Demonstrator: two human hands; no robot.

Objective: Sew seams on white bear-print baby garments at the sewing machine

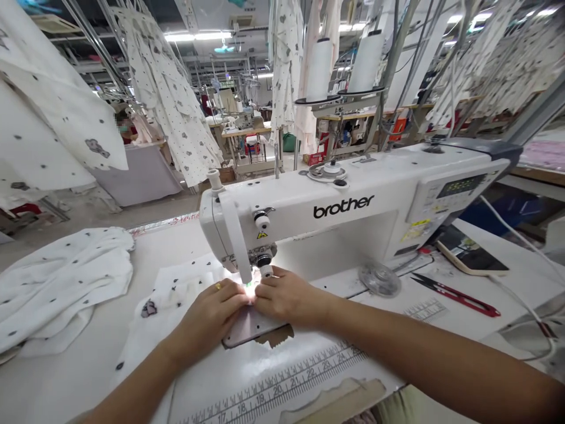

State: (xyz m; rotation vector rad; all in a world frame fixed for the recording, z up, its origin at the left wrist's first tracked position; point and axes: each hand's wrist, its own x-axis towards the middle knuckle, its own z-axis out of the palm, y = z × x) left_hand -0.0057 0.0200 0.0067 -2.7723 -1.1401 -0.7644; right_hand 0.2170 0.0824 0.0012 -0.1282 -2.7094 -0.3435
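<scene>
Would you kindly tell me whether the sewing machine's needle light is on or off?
On: a bright glow shows under the head of the sewing machine, between the left hand and right hand.

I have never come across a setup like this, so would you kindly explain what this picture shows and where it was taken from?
There is no robot here: a camera worn on a person's head looks forward and down at two bare hands. The left hand and right hand meet under the lit needle end of a white sewing machine marked "brother". The left hand lies over white fabric with dark prints; glare hides exactly what the fingertips grip. On the white tabletop, a crumpled white spotted cloth lies to the left. To the right are a clear round plastic object, red-handled snips with dark blades and a dark-screened phone.
</scene>
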